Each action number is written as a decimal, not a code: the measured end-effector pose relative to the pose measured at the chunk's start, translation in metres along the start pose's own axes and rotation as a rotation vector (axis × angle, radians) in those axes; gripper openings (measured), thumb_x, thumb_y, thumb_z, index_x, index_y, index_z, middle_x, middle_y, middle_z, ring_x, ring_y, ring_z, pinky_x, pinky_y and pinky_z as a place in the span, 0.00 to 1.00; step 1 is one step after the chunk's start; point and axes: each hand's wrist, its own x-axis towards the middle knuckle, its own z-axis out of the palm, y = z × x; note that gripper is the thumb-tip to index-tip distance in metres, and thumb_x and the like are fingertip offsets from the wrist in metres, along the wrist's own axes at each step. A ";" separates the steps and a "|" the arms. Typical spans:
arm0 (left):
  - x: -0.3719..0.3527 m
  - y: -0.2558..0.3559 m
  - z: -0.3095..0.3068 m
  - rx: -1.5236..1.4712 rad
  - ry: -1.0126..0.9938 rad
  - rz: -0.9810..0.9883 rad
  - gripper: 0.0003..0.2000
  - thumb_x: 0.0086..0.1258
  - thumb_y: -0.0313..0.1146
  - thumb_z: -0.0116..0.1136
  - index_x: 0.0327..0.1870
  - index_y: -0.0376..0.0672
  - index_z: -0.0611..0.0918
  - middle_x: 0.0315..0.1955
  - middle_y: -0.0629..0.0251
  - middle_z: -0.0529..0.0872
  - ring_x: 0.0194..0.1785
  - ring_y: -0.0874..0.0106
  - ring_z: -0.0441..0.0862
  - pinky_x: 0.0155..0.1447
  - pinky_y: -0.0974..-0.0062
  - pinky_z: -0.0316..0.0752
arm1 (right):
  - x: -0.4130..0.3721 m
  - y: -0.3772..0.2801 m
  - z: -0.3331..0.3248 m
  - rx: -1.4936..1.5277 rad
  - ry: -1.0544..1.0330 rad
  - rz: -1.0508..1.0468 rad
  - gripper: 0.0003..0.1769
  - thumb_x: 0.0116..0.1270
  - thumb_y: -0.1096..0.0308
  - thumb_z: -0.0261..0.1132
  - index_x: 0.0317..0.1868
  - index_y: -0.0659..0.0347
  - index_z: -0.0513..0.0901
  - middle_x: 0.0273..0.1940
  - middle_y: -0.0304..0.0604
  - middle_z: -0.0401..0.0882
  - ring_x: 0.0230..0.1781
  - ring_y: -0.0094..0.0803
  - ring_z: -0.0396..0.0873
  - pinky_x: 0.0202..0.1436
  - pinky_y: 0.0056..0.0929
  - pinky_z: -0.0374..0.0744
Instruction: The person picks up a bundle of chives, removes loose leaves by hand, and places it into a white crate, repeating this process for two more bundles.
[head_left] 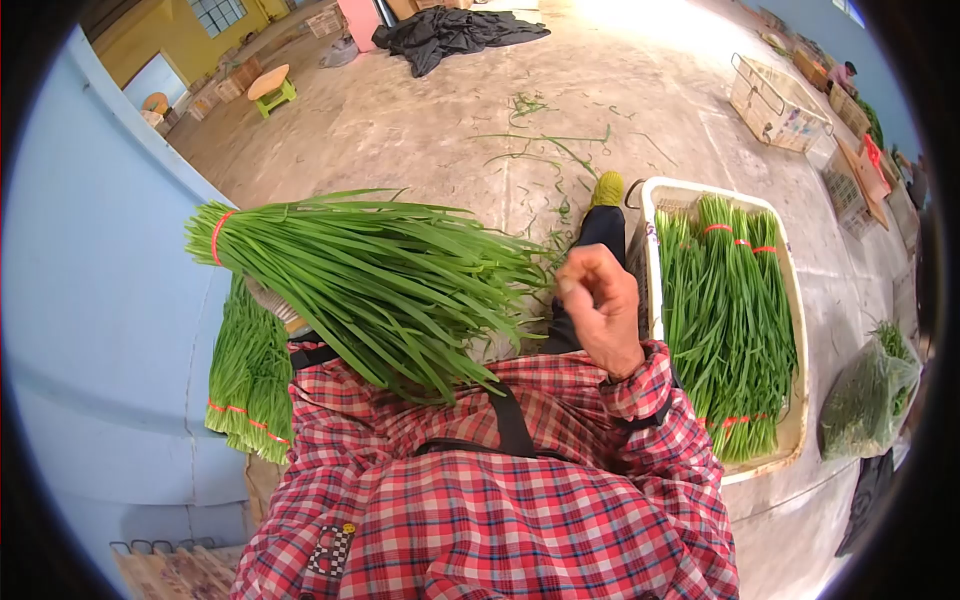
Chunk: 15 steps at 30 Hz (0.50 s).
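A large bunch of Chinese chives (370,260) lies across in front of my lap, bound with a red band (220,237) near its pale stem ends at the left. My left hand (272,300) supports it from below, in what looks like a light knit glove; the leaves hide most of its fingers. Just beyond the leaf tips, my bare right hand (603,310) is closed, thumb and fingers curled together. I cannot tell what, if anything, is pinched in it. More banded chives (245,370) are stacked beside my left leg.
A white plastic crate (796,255) with several banded chive bunches stands at my right. Leaf scraps (560,150) litter the concrete floor. A bag of greens (870,395) stands farther right. A blue wall (110,300) borders my left. Another person (845,75) is far back right.
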 end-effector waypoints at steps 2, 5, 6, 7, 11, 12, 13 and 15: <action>-0.002 0.000 0.005 0.031 0.002 0.000 0.26 0.66 0.48 0.54 0.60 0.40 0.74 0.54 0.54 0.80 0.56 0.56 0.78 0.60 0.53 0.75 | 0.011 0.000 -0.006 -0.370 -0.185 -0.168 0.11 0.56 0.79 0.64 0.40 0.61 0.78 0.29 0.39 0.73 0.28 0.29 0.73 0.32 0.25 0.71; -0.002 -0.005 0.013 0.016 -0.013 -0.019 0.27 0.66 0.49 0.54 0.61 0.40 0.74 0.54 0.53 0.80 0.56 0.56 0.78 0.60 0.53 0.75 | 0.015 -0.001 0.011 -0.339 -0.225 -0.242 0.10 0.55 0.80 0.65 0.38 0.62 0.80 0.30 0.39 0.73 0.26 0.27 0.71 0.30 0.25 0.70; -0.002 -0.007 0.016 0.017 -0.013 -0.021 0.27 0.66 0.49 0.54 0.61 0.40 0.74 0.54 0.53 0.80 0.56 0.56 0.78 0.60 0.53 0.75 | 0.016 0.002 0.015 -0.398 -0.249 -0.301 0.13 0.54 0.78 0.67 0.42 0.61 0.80 0.29 0.42 0.72 0.28 0.35 0.74 0.32 0.30 0.72; -0.003 -0.008 0.019 -0.007 -0.001 -0.018 0.27 0.66 0.49 0.54 0.61 0.40 0.73 0.54 0.53 0.80 0.56 0.56 0.78 0.60 0.53 0.75 | 0.016 0.002 0.018 -0.397 -0.249 -0.300 0.13 0.54 0.78 0.67 0.42 0.61 0.80 0.29 0.42 0.72 0.28 0.35 0.74 0.32 0.30 0.72; -0.007 -0.011 0.030 0.008 0.032 -0.024 0.27 0.66 0.50 0.53 0.61 0.40 0.73 0.55 0.53 0.79 0.57 0.55 0.78 0.60 0.52 0.76 | 0.015 0.007 0.027 -0.488 -0.285 -0.240 0.16 0.54 0.76 0.69 0.44 0.58 0.79 0.27 0.43 0.69 0.28 0.38 0.73 0.32 0.33 0.72; -0.007 -0.011 0.030 0.009 0.033 -0.026 0.27 0.66 0.50 0.53 0.61 0.40 0.73 0.55 0.53 0.79 0.57 0.55 0.78 0.60 0.52 0.76 | 0.015 0.010 0.028 -0.517 -0.284 -0.231 0.15 0.54 0.75 0.69 0.43 0.57 0.78 0.27 0.42 0.70 0.29 0.39 0.75 0.32 0.35 0.73; -0.006 -0.011 0.030 0.001 0.010 -0.034 0.27 0.66 0.50 0.53 0.61 0.39 0.73 0.56 0.53 0.79 0.57 0.55 0.77 0.60 0.52 0.76 | 0.015 0.011 0.028 -0.547 -0.283 -0.223 0.15 0.54 0.73 0.69 0.41 0.56 0.76 0.28 0.42 0.71 0.30 0.41 0.76 0.32 0.37 0.74; -0.004 -0.010 0.026 -0.008 -0.013 -0.040 0.27 0.66 0.50 0.53 0.61 0.39 0.73 0.56 0.53 0.78 0.57 0.55 0.77 0.60 0.52 0.76 | 0.015 0.009 0.029 -0.525 -0.273 -0.180 0.14 0.54 0.73 0.69 0.41 0.55 0.75 0.27 0.41 0.71 0.29 0.40 0.76 0.31 0.37 0.73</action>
